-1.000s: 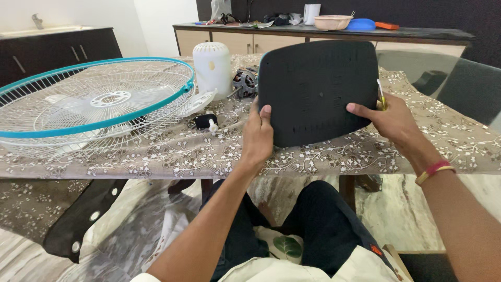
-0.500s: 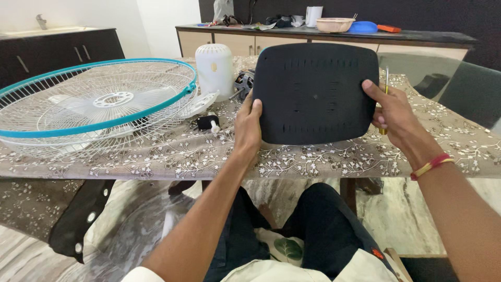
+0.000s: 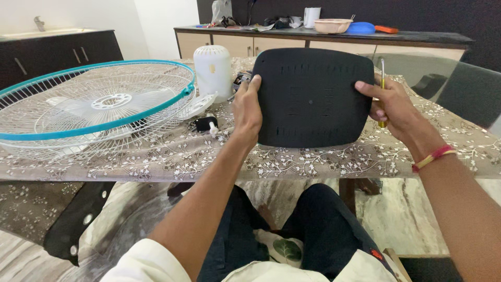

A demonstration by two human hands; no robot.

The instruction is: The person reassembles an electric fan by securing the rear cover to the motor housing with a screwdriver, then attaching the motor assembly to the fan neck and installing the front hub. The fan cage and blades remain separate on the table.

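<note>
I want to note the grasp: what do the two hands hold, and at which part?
Both grip the black, rounded plastic panel: left hand at its left edge, right hand at its right edge, also holding a yellow-handled screwdriver.

On the table (image 3: pixel 172 156) there are 1 black base plate (image 3: pixel 313 96), 1 wire fan guard with a teal rim (image 3: pixel 94 102), 1 white motor cover (image 3: pixel 212 72), 1 bare motor (image 3: pixel 241 79) and 1 small black part (image 3: pixel 204 124). 2 hands show, the left hand (image 3: pixel 246 112) and the right hand (image 3: pixel 394 107), with 1 screwdriver (image 3: pixel 382 78). The far counter (image 3: pixel 417 36) carries 1 beige bowl (image 3: pixel 332 24), 1 blue lid (image 3: pixel 361 27) and 1 white jug (image 3: pixel 311 15).
</note>
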